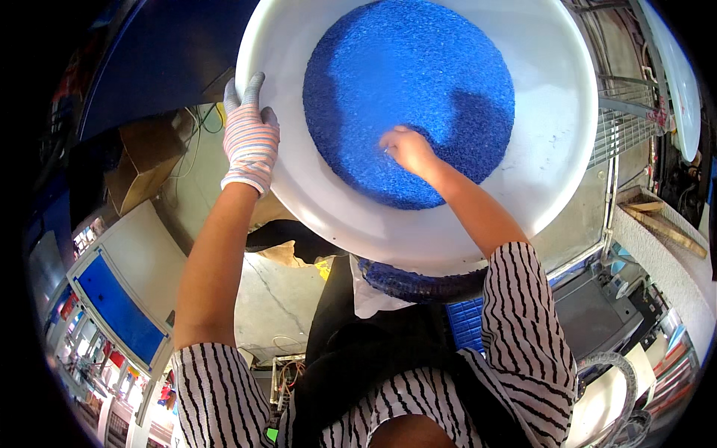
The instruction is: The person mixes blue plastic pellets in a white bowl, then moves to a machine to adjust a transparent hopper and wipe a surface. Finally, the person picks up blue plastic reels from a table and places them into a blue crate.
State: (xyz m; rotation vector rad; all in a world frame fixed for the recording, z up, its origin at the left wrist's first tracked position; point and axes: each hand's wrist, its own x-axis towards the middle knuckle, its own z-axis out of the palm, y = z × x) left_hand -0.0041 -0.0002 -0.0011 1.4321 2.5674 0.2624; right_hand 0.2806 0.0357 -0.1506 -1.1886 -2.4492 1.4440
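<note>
A large round white tub (pixel 556 149) stands in front of me, with a wide bed of small blue plastic pellets (pixel 403 67) in its bottom. At the tub's left rim is my left hand (pixel 251 142), in a striped knit glove with grey fingertips, gripping the edge. My bare right hand (pixel 412 151) reaches over the near side and touches the pellets close to the middle. Its fingers are curled in and their tips are blurred, so whether pellets are in them is hidden. A shadow falls on the pellets beside this hand.
Below the tub's near edge are a dark rounded rim (pixel 418 284) and a blue plastic crate (pixel 466 325). An open cardboard box (pixel 146 158) sits at left, near loose cables. To the right are a metal wire rack (pixel 627 123) and a grey case (pixel 597 317).
</note>
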